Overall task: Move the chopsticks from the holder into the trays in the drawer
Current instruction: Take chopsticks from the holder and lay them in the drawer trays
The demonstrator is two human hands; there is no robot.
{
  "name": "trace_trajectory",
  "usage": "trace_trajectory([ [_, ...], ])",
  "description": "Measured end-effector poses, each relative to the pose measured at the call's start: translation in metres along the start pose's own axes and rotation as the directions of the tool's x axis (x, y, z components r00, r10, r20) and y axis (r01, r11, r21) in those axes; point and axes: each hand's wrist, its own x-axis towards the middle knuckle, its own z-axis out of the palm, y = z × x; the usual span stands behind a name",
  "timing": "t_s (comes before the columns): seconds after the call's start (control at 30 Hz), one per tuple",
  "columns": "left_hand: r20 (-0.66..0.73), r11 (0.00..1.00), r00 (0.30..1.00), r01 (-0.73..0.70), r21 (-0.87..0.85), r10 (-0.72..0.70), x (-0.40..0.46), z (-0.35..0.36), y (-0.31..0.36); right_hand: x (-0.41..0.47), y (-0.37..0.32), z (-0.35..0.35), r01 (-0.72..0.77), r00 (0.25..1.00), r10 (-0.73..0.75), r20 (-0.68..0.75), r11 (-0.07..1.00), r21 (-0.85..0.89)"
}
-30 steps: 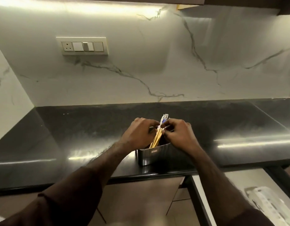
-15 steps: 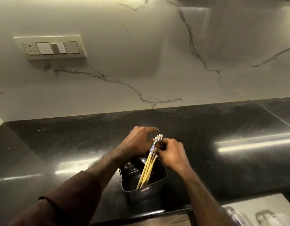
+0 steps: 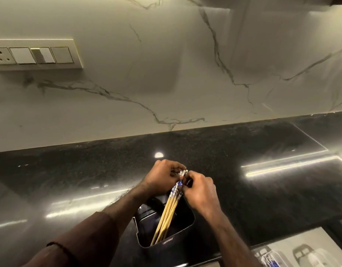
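chopsticks: we saw the bundle leaning in the holder on the counter
left hand: we saw it pinching their tops
right hand: same, pinching the tops

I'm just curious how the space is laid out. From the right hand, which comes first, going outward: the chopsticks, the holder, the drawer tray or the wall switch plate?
1. chopsticks: pinched at their tops by the right hand.
2. holder: just below the hand, on the counter's near edge.
3. drawer tray: lower right, below the counter.
4. wall switch plate: far upper left, on the marble wall.
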Motion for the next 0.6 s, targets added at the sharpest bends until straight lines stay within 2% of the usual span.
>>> trace_trajectory([
  [0.33, -0.013, 0.997, 1.000, -0.021, -0.073, 0.020, 0.003, -0.003, -0.006, 0.001, -0.002, 0.008, -0.019, 1.000, 0.019, -0.013, 1.000, 0.018],
  [0.6, -0.044, 0.998, 0.998, -0.044, -0.033, 0.043, 0.004, -0.005, -0.009, 0.004, -0.004, 0.013, -0.021, 0.998, 0.021, -0.055, 1.000, -0.014],
])
